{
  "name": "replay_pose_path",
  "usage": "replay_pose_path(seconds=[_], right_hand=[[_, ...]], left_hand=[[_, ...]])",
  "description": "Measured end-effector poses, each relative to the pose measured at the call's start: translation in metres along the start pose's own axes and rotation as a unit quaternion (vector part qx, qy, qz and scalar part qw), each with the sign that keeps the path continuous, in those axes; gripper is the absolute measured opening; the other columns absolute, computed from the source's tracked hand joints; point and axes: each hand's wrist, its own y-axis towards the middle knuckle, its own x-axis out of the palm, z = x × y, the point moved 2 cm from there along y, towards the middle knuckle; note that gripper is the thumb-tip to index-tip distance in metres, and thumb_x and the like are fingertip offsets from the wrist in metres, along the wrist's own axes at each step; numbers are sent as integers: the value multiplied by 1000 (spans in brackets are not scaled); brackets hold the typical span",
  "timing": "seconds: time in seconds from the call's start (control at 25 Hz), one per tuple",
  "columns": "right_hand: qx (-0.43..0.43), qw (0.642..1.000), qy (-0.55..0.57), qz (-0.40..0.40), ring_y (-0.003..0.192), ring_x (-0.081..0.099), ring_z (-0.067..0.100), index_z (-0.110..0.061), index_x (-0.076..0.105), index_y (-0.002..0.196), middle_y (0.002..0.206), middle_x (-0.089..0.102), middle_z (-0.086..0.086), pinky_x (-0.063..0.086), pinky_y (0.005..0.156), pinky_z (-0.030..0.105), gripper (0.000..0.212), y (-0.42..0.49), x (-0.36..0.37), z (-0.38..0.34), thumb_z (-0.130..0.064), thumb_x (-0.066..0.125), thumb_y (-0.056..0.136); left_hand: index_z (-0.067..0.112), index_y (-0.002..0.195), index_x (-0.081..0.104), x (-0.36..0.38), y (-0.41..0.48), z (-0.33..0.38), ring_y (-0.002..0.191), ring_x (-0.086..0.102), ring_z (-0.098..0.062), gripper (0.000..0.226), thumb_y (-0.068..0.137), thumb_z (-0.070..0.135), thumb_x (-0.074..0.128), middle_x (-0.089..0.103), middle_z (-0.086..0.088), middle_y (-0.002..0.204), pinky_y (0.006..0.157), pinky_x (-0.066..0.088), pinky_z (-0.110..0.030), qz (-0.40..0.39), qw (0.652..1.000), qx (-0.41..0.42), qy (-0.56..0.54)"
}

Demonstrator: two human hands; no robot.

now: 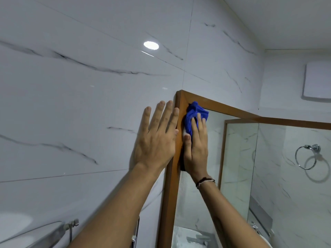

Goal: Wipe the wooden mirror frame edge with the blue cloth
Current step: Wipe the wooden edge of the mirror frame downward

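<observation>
Marble-veined white wall tiles (89, 104), left hand (157, 138) flat and open, right hand (195, 145) pressing blue cloth (194, 113) against wooden mirror frame (172, 176)

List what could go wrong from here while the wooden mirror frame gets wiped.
1. The right hand presses the crumpled blue cloth mostly onto the mirror glass, so bare fingers may smudge it.
2. The cloth sits inside the brown wooden mirror frame, so the outer edge may get missed.
3. The left hand braces flat on the glossy white marble-look wall tile and could slip.
</observation>
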Motion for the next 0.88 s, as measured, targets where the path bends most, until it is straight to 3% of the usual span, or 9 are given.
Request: replay_pose_path(seconds=[0.12, 0.24, 0.32, 0.44, 0.52, 0.6, 0.76, 0.8, 0.88], right_hand=[[21, 999, 24, 1, 174, 15, 26, -11, 31, 172, 185, 21, 0, 16, 141, 51, 60, -38, 6, 5, -23, 42, 114], [41, 999, 16, -27, 174, 10, 14, -38, 14, 176, 186, 8, -21, 18, 136, 52, 63, -146, 4, 8, -41, 34, 117], [22, 998, -28, -42, 173, 6, 13, -46, 5, 175, 185, 3, -23, 20, 132, 51, 61, -184, 1, 12, -53, 25, 118], [17, 999, -6, -36, 173, 3, 4, -30, 14, 175, 186, 3, -19, 12, 139, 42, 62, -122, 3, 7, -48, 30, 118], [15, 1000, 13, -19, 174, 9, 15, -13, 26, 171, 184, 14, -4, 10, 142, 44, 60, -56, 2, -1, -29, 41, 115], [-3, 1000, -1, -9, 174, 14, 26, -8, 33, 170, 183, 21, 5, 10, 143, 37, 60, -7, -2, -6, -26, 41, 114], [7, 1000, 5, 13, 172, 18, 25, -9, 39, 170, 182, 28, 7, 8, 139, 19, 60, 26, -10, 19, -34, 36, 116], [34, 999, 16, 27, 172, 21, 26, -10, 40, 170, 182, 30, 8, 12, 140, 24, 58, 30, -14, 31, -33, 36, 116], [132, 988, 51, 64, 170, 29, 32, -10, 40, 169, 180, 34, 11, 24, 140, 45, 54, 42, -26, 58, -29, 37, 119]], left_hand=[[10, 178, -16, 1, 0, -1, 172, -17, -37, 70, 122, 45, 5, -20, -19, 185, 139, 0, -61, -7, 1000, 0, 5], [10, 177, -22, -4, 1, -1, 169, -24, -37, 70, 121, 46, 3, -27, -18, 183, 138, -7, -60, -17, 1000, 0, 1], [10, 176, -24, -8, 0, -1, 169, -26, -37, 69, 121, 45, 1, -30, -18, 182, 137, -8, -60, -24, 1000, -1, -7], [9, 175, -26, -6, 0, -1, 168, -27, -38, 70, 121, 44, 0, -31, -20, 181, 137, -7, -61, -24, 1000, 2, -1], [8, 174, -26, -4, 0, -1, 168, -28, -39, 70, 121, 45, 0, -31, -21, 181, 137, -7, -62, -28, 1000, 7, -3], [8, 175, -26, -4, -1, -1, 169, -27, -39, 70, 122, 44, 2, -30, -21, 181, 138, -4, -63, -25, 1000, 6, -4], [9, 175, -25, -2, -1, -1, 169, -25, -39, 68, 122, 43, 1, -28, -20, 182, 138, -1, -63, -24, 1000, 7, 1], [9, 175, -25, -2, -1, -2, 169, -25, -39, 69, 122, 43, 2, -27, -20, 182, 138, -2, -63, -24, 1000, 7, 4], [10, 176, -24, -1, -1, -2, 168, -27, -40, 70, 122, 45, 3, -27, -21, 182, 138, -4, -63, -23, 1000, 7, 3]])
